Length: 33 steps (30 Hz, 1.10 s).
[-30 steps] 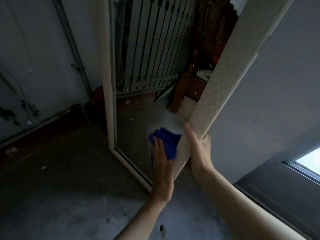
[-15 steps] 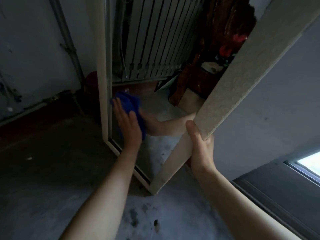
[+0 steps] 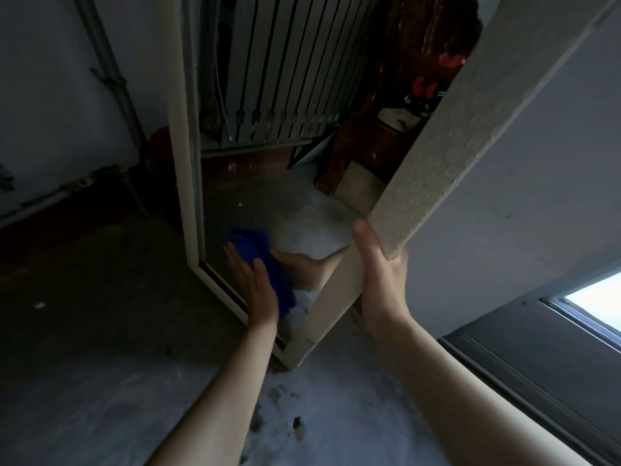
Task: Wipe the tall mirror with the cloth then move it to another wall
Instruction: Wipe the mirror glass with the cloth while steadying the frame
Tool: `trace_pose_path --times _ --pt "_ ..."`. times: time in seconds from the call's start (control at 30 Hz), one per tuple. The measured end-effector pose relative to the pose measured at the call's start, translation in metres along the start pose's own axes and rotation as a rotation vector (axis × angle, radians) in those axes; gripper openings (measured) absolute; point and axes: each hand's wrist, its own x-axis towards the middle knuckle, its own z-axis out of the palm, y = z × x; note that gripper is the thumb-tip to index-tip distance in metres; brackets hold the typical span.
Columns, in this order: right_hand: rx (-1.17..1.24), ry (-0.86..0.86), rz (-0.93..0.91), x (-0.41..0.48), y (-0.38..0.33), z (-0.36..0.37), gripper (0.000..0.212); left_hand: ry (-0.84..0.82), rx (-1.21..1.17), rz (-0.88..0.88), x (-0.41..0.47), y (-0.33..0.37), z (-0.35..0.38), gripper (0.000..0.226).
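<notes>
Pressing the cloth (image 3: 260,257) on the mirror (image 3: 268,203) with our flat left hand (image 3: 258,292), our right hand (image 3: 381,277) clasps its side. It looks stiff, fragile and likely heavy, so we'd lift by both sides.

Thin pipes (image 3: 114,79) run down the grey wall (image 3: 43,95) at the upper left and turn along its foot. The concrete floor (image 3: 100,381) fills the bottom of the frame, with dark specks (image 3: 297,423) at lower centre. A bright window (image 3: 598,304) shows at the right edge, with a dark panel (image 3: 537,364) just below it.

The cloth (image 3: 258,260) lies between the left hand (image 3: 257,292) and the mirror (image 3: 268,183), left of the right hand (image 3: 381,280).
</notes>
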Motion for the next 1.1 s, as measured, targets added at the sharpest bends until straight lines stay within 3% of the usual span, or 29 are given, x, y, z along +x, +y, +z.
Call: trace_pose_path --times 0.07,0.2,0.3,0.4,0.53,0.67,0.73,0.87,1.03,1.1 --pt "-0.011 -0.001 0.005 -0.001 -0.002 0.0 0.091 -0.071 -0.093 -0.056 -0.024 -0.004 0.001 0.068" --pt "-0.026 -0.057 -0.012 -0.003 0.008 -0.003 0.04 -0.201 0.006 0.055 -0.069 -0.001 0.0 0.059" --pt "-0.024 -0.103 0.047 -0.009 0.018 -0.005 0.028 -0.341 0.089 0.244 -0.096 0.003 -0.001 0.061" --pt "-0.051 -0.158 0.07 -0.016 0.028 -0.006 0.013 -0.377 0.144 0.298 -0.097 -0.001 -0.002 0.062" --pt "-0.094 -0.235 -0.004 -0.015 0.033 -0.004 0.038 -0.257 0.162 0.334 -0.063 -0.002 0.004 0.058" --pt "-0.061 -0.274 -0.061 -0.013 0.028 -0.001 0.034 -0.064 0.108 0.367 -0.006 0.002 0.002 0.055" --pt "-0.099 -0.245 -0.042 -0.013 0.033 -0.003 0.041 -0.02 0.148 0.361 0.023 0.0 -0.005 0.055" --pt "-0.114 -0.183 0.034 -0.01 0.039 -0.008 0.013 0.073 0.23 0.279 0.07 -0.005 -0.022 0.055" --pt "-0.143 -0.179 0.021 -0.009 0.042 -0.008 0.023 0.206 0.147 0.102 0.1 -0.018 -0.038 0.053" --pt "-0.144 -0.163 0.014 -0.008 0.044 -0.008 0.026 0.219 0.216 0.086 0.104 -0.024 -0.041 0.051"
